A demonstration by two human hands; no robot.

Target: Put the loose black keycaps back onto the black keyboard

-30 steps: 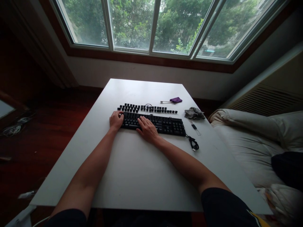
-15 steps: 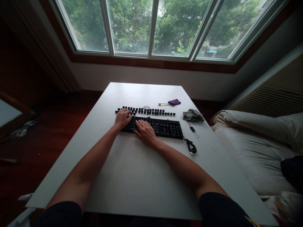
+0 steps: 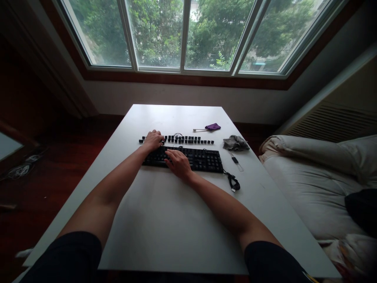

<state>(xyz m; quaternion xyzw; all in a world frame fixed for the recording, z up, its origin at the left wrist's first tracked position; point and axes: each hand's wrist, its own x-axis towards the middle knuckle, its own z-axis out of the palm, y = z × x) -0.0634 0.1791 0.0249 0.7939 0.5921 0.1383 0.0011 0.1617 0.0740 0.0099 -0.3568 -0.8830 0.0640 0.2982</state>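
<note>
A black keyboard (image 3: 203, 159) lies on the white table (image 3: 176, 220). Behind it, loose black keycaps (image 3: 188, 139) stand in rows. My left hand (image 3: 153, 140) is over the left part of these rows, its fingers bent down and closed at a dark keycap by the fingertips; the hand covers most of it. On the keyboard's left-middle part rests my right hand (image 3: 178, 162), fingers stretched out and holding nothing. The keyboard's coiled black cable (image 3: 233, 182) lies off its right end.
Right of the keycaps are a crumpled grey cloth (image 3: 236, 143) and a wire keycap puller (image 3: 235, 160) with a dark handle. Farther back lie a purple cloth (image 3: 212, 126) and a thin stick with a pale tip (image 3: 198, 130). A cushioned sofa (image 3: 294, 188) borders the table's right side.
My left hand has moved away from me, off the keyboard's upper left edge and onto the loose keycap rows. My right hand stays on the keyboard. The view has shifted slightly.
</note>
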